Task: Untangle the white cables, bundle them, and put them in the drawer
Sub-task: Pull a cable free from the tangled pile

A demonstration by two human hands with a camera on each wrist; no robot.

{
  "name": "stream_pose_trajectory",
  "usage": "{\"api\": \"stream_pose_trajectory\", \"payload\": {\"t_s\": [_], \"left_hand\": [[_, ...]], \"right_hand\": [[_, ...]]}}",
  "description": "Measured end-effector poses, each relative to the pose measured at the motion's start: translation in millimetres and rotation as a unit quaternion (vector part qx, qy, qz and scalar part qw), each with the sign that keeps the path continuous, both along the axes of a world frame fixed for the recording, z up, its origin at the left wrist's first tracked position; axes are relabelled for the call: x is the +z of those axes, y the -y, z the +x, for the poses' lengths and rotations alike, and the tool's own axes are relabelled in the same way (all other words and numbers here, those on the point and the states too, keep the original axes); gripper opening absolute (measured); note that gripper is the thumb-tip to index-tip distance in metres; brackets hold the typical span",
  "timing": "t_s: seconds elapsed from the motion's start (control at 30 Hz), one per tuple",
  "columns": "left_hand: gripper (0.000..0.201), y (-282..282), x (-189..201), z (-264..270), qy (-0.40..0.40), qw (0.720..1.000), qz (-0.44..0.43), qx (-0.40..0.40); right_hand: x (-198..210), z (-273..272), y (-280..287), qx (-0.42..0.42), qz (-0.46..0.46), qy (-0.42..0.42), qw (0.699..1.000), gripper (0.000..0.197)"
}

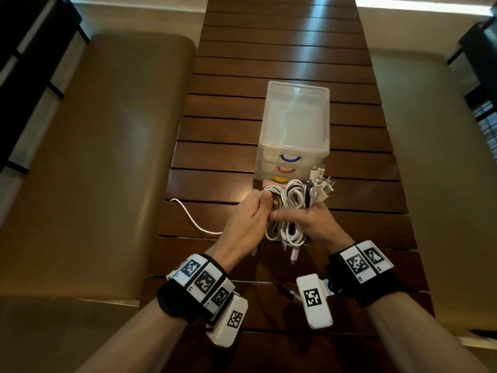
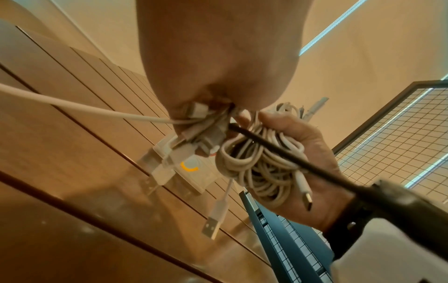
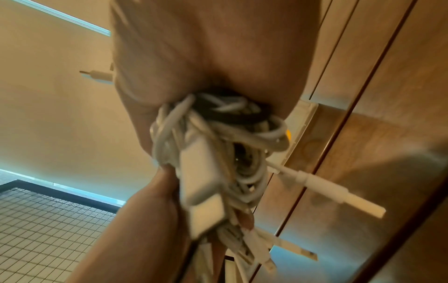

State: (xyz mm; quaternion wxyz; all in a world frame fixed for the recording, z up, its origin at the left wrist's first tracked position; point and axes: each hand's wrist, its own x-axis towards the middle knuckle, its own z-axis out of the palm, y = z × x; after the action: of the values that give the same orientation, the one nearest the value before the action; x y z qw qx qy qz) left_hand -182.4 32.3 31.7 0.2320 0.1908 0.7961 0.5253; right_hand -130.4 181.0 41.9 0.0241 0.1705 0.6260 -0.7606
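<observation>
Two wrist bands with black-and-white square markers sit nearest, one on each forearm, above the dark slatted wooden table (image 1: 282, 63). Just beyond them both hands meet over the middle of the table around a coiled bundle of white cables (image 1: 289, 211). The left hand (image 1: 247, 219) is curled on the left side of the bundle, thumb pressed over the strands, gripping them. The right hand (image 1: 313, 220) wraps the right side from below, fingers closed around the loops. Loops hang down between the two hands, and a white plug (image 1: 293, 255) dangles at the near end. From the left wrist view, a USB connector (image 2: 213, 227) also hangs free under the bundle. One loose white cable (image 1: 188, 214) trails off to the left from under the left hand and lies curved on the table. Several connector ends (image 1: 321, 181) stick up at the far right of the bundle. Just beyond the hands stands a translucent plastic drawer unit (image 1: 294, 125) with three drawers, their handles yellow (image 1: 280, 179), red (image 1: 286, 170) and blue (image 1: 290, 158) from bottom to top; all look closed. Tan cushioned benches (image 1: 113, 157) run along both sides of the table.
</observation>
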Motion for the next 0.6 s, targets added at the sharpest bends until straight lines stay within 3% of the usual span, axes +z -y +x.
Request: {"api": "stream_pose_trajectory", "payload": {"t_s": [0.1, 0.4, 0.47, 0.6], "left_hand": [[0.066, -0.6, 6.6, -7.9, -0.004, 0.998, -0.034, -0.055], [0.103, -6.7, 15.7, -19.9, 0.025, 0.984, -0.030, -0.173], [0.104, -6.5, 14.5, -19.9, 0.032, 0.982, -0.024, -0.185], [0.119, -1.5, 15.2, -16.3, 0.019, 0.974, -0.136, -0.178]], "right_hand": [[1.1, -0.7, 1.3, 0.020, -0.028, 0.017, 0.999, 0.076], [-9.4, 6.6, 13.1, 0.003, -0.088, 0.028, 0.996, 0.092], [-9.7, 5.2, 14.7, -0.014, -0.073, 0.014, 0.997, 0.086], [-10.4, 6.0, 19.8, -0.028, -0.048, 0.001, 0.998, 0.056]]}}
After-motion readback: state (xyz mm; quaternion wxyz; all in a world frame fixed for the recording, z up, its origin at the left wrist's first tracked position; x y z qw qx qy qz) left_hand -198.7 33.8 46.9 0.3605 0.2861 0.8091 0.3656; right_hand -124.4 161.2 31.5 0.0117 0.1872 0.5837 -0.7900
